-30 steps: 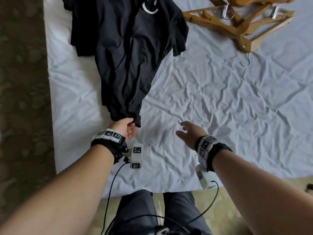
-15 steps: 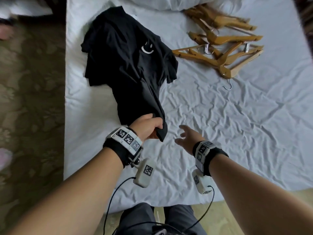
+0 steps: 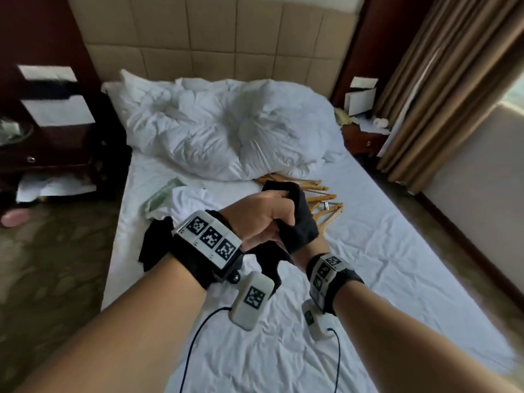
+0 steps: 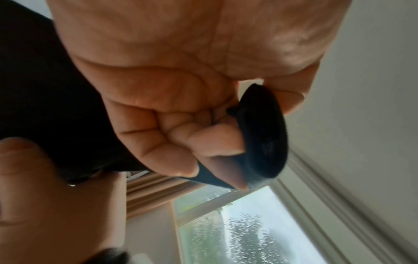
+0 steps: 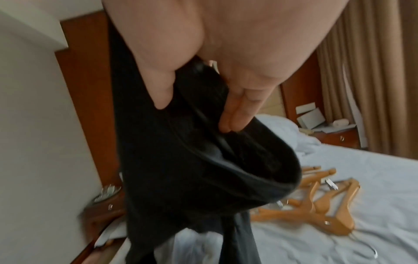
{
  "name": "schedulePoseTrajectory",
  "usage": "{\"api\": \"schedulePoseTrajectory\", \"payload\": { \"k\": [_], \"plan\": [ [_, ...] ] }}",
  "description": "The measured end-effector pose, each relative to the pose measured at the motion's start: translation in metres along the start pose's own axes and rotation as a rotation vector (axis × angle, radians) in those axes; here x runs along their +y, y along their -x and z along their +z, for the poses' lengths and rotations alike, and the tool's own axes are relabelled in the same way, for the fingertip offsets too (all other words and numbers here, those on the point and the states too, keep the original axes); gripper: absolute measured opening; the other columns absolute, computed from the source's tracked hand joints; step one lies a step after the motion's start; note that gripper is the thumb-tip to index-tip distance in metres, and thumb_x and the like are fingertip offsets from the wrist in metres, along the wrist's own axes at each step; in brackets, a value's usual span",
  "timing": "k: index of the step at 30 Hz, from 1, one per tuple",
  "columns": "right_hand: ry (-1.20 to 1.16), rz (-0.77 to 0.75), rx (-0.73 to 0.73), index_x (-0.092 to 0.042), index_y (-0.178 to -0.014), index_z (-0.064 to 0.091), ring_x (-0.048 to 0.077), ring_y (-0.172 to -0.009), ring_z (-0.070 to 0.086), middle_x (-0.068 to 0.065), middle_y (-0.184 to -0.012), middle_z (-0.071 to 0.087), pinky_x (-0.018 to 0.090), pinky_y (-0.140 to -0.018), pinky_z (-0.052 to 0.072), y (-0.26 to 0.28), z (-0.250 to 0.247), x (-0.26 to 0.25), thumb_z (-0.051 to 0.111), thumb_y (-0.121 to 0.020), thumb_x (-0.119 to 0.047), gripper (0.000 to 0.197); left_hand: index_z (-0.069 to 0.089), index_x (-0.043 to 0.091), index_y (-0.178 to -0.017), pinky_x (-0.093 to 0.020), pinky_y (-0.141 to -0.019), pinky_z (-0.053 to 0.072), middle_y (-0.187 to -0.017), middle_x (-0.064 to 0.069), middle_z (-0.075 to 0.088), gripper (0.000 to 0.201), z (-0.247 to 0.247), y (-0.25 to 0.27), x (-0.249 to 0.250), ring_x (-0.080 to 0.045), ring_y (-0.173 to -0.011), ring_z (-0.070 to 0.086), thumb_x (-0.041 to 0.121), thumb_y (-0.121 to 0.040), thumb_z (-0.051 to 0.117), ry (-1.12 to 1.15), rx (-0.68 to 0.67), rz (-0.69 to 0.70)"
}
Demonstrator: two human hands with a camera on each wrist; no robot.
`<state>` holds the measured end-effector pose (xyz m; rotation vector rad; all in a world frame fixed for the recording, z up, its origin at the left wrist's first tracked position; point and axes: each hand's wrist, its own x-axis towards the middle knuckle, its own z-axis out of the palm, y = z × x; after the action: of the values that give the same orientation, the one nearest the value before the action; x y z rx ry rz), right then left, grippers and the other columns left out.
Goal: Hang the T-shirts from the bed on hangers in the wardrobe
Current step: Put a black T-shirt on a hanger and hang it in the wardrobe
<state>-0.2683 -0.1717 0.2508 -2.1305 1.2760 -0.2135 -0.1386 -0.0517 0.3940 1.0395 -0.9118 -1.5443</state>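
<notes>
Both hands are raised over the bed (image 3: 382,251) with one black T-shirt (image 3: 297,222) bunched between them. The left hand (image 3: 261,219) is fisted tight round a fold of it, fingers (image 4: 181,142) curled in. The right hand (image 5: 226,62) pinches another fold between thumb and fingers (image 5: 235,116); the head view hides most of that hand behind the cloth. The rest of the shirt hangs down toward the sheet. One white T-shirt (image 3: 190,202) lies crumpled on the bed at the left. A pile of wooden hangers (image 5: 316,210) lies just beyond the hands, too tangled to count. One rumpled duvet (image 3: 226,131) sits by the headboard.
</notes>
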Motion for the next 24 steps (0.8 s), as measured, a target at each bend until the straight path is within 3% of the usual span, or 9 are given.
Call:
{"api": "schedulePoseTrajectory", "payload": {
  "k": [3,6,8,10,13,15,17,21,24],
  "plan": [
    [-0.062,-0.049,0.139,-0.030,-0.122,0.062,0.021,-0.105,0.063,-0.003,-0.116,0.061,0.030,-0.082,0.050,0.020,-0.039,-0.010,0.062,-0.066,-0.058,0.063,0.045,0.006,-0.079,-0.031,-0.060,0.050,-0.072,-0.011,0.049,0.017,0.020,0.000,0.034,-0.026,-0.061,0.058,0.002,-0.064,0.052,0.060,-0.110,0.109],
    [-0.041,-0.063,0.206,-0.023,-0.119,0.071,0.022,-0.118,0.054,-0.001,-0.126,0.052,0.023,-0.094,0.039,0.047,-0.075,-0.005,0.076,-0.075,-0.035,0.046,0.046,0.008,-0.079,-0.037,-0.063,0.048,-0.076,-0.012,0.044,0.015,0.047,-0.002,0.057,-0.028,-0.062,0.053,0.007,-0.066,0.052,0.072,-0.110,0.154],
    [0.031,-0.049,0.265,-0.034,-0.113,0.076,0.028,-0.127,0.046,-0.002,-0.141,0.051,0.025,-0.101,0.035,0.061,-0.100,0.005,0.069,-0.072,-0.045,0.043,0.049,0.007,-0.073,-0.037,-0.065,0.046,-0.066,-0.012,0.047,0.004,0.068,-0.005,0.069,-0.026,-0.055,0.049,0.008,-0.071,0.051,0.073,-0.089,0.163],
    [0.117,0.008,0.287,-0.045,-0.109,0.075,0.028,-0.129,0.040,-0.013,-0.147,0.049,0.028,-0.104,0.032,0.073,-0.123,0.017,0.062,-0.071,-0.051,0.041,0.057,0.007,-0.064,-0.038,-0.066,0.046,-0.060,-0.011,0.050,0.016,0.093,-0.012,0.077,-0.025,-0.054,0.044,0.011,-0.079,0.054,0.066,-0.065,0.168],
    [0.146,0.074,0.277,-0.040,-0.105,0.076,0.025,-0.121,0.047,-0.020,-0.128,0.063,0.030,-0.100,0.040,0.088,-0.157,0.045,0.062,-0.079,-0.051,0.031,0.063,0.012,-0.064,-0.036,-0.069,0.046,-0.065,-0.008,0.053,0.029,0.135,-0.027,0.083,-0.021,-0.054,0.042,0.015,-0.091,0.053,0.061,-0.040,0.157],
    [0.027,0.124,0.235,-0.027,-0.089,0.074,0.021,-0.098,0.063,-0.009,-0.100,0.070,0.026,-0.078,0.049,0.099,-0.181,0.065,0.068,-0.083,-0.044,0.019,0.061,0.011,-0.067,-0.035,-0.068,0.046,-0.068,-0.009,0.051,0.029,0.166,-0.038,0.084,-0.019,-0.050,0.042,0.016,-0.094,0.052,0.045,-0.024,0.160],
    [-0.012,0.143,0.190,-0.023,-0.076,0.068,0.016,-0.075,0.068,-0.004,-0.080,0.069,0.022,-0.060,0.047,0.113,-0.204,0.088,0.072,-0.083,-0.038,0.017,0.060,0.011,-0.072,-0.034,-0.067,0.047,-0.071,-0.009,0.051,0.024,0.197,-0.051,0.082,-0.018,-0.049,0.043,0.016,-0.094,0.051,0.017,-0.013,0.172],
    [-0.103,0.158,0.133,-0.027,-0.084,0.075,0.012,-0.079,0.075,-0.005,-0.084,0.078,0.032,-0.080,0.061,0.145,-0.243,0.141,0.076,-0.071,-0.043,0.020,0.054,0.013,-0.081,-0.032,-0.062,0.048,-0.076,-0.010,0.052,0.011,0.260,-0.076,0.074,-0.017,-0.047,0.042,0.014,-0.091,0.051,0.001,0.013,0.181],
    [-0.183,0.130,0.151,-0.028,-0.080,0.076,0.006,-0.072,0.071,-0.014,-0.074,0.074,0.028,-0.076,0.057,0.173,-0.274,0.182,0.076,-0.074,-0.061,0.033,0.053,0.013,-0.071,-0.033,-0.062,0.046,-0.072,-0.011,0.049,0.019,0.309,-0.096,0.064,-0.018,-0.047,0.038,0.012,-0.090,0.050,-0.007,0.050,0.212]
  ]
}}
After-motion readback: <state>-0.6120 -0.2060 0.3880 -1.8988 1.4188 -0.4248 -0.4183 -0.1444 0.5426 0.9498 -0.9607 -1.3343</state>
